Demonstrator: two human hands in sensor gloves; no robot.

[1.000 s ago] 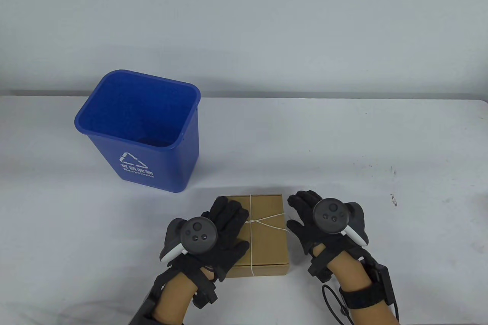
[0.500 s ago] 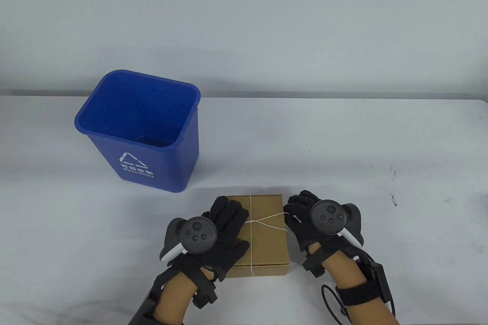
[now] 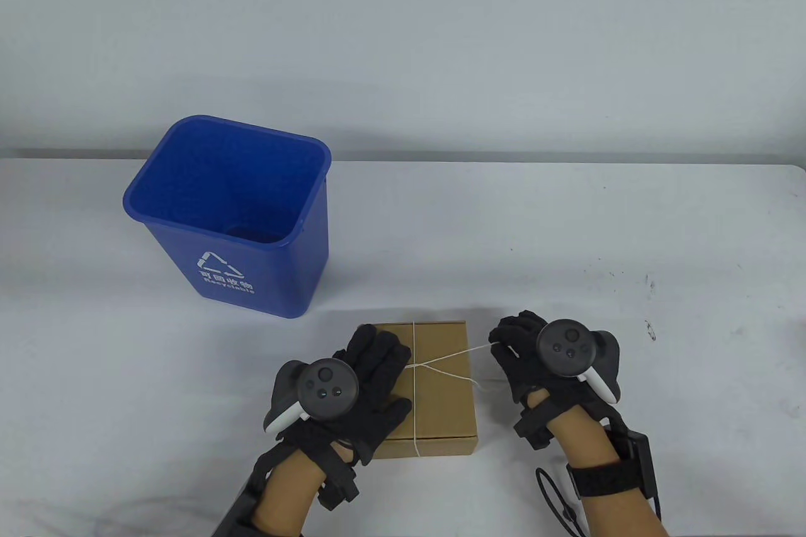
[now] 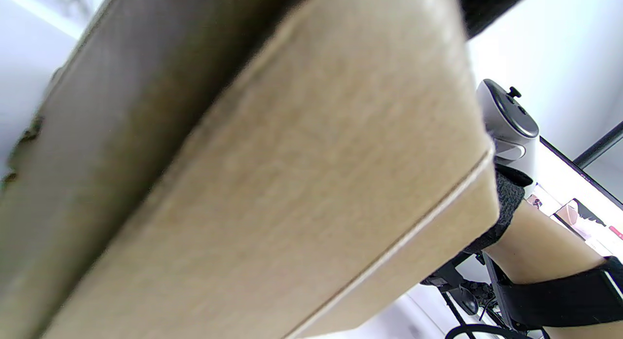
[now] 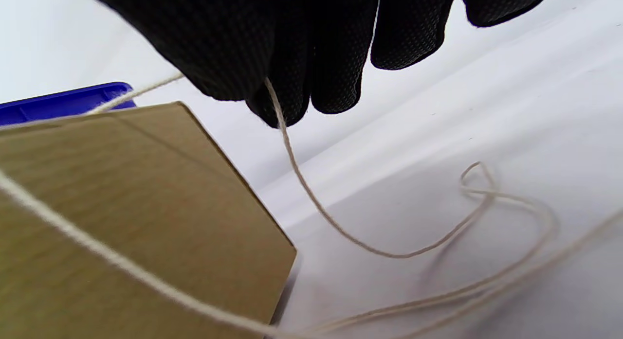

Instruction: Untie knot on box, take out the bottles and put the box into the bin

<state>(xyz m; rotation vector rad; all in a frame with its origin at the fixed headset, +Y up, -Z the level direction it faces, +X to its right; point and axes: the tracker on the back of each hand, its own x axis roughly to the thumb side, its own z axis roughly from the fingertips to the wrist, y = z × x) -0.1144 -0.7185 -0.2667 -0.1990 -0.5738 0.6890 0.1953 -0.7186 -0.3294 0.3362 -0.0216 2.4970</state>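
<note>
The blue bin [image 3: 252,247] bears a white recycling triangle, "可回收物" and "Recyclable".

cardboard box [image 4: 272,183] fills nearly the whole frame, seen from very close and steeply tilted, its tan face bright and a second face in shadow on the left. a thin pale string [image 4: 413,232] runs along its lower right edge. past that corner, the right hand's tracker [image 4: 511,125] and a strapped forearm [image 4: 545,241].

Bright, even, soft light

We see faint shadows under the box [image 3: 441,392]; both wrist views blur close up, and the table [image 5: 486,110] washes out white.
</note>
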